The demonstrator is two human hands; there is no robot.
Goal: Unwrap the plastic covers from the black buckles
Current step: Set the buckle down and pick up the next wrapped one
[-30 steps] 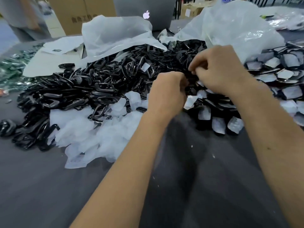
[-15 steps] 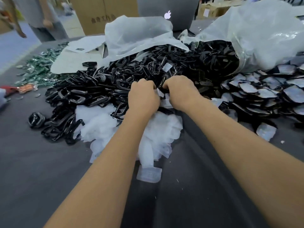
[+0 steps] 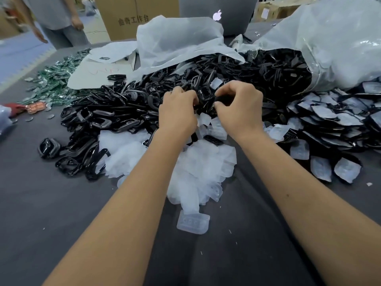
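My left hand (image 3: 177, 112) and my right hand (image 3: 239, 108) meet over the middle of the table, fingers curled, and grip one black buckle (image 3: 206, 93) between them. A small clear plastic cover (image 3: 204, 119) hangs just under the hands. A large heap of bare black buckles (image 3: 115, 112) spreads to the left and behind. Buckles still in plastic covers (image 3: 329, 120) lie in a pile on the right. Empty clear covers (image 3: 198, 166) are heaped below my hands, and one lies alone (image 3: 192, 222) nearer to me.
The dark grey table (image 3: 51, 213) carries a big clear bag (image 3: 338, 42) spilling buckles at the back right, white sheets (image 3: 177, 40), green packets (image 3: 55, 81) at the left, a laptop (image 3: 218, 13) and a cardboard box (image 3: 134, 17) behind. A person (image 3: 55, 21) stands at the back left.
My hands moved from the wrapped pile on the right to the middle, over the cover heap. They have risen a little and spread slightly, with a black buckle now showing between them.
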